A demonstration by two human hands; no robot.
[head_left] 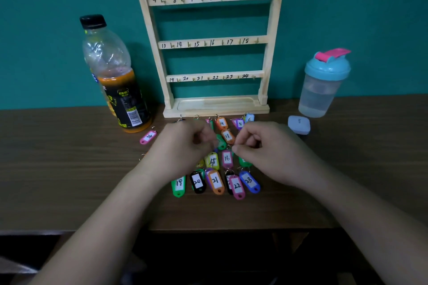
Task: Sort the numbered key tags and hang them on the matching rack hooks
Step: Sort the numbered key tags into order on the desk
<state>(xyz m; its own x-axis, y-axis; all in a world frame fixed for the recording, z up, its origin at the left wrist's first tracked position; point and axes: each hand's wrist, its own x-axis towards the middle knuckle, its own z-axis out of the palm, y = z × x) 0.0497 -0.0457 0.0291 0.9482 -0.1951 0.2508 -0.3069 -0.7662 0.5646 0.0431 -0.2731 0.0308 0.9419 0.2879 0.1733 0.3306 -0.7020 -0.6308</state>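
A wooden rack (213,43) with hooks numbered 7 to 24 stands against the teal wall; no tags hang on the hooks in view. Several coloured key tags lie in rows on the table before it, among them 4 (221,123), 11 (227,136), 15 (212,161), 16 (227,158), 19 (179,184), 21 (215,180) and 23 (249,180). My left hand (185,146) has curled fingers on a green tag (220,143) whose number is hidden. My right hand (261,146) pinches thumb and forefinger together just above tag 16; what lies between them is unclear.
A half-full juice bottle (115,76) stands left of the rack, a shaker cup (324,83) with a blue lid to the right. A small pale box (298,124) lies near the cup. Pink tag 24 (148,137) lies apart by the bottle. The table's front edge (208,230) is close.
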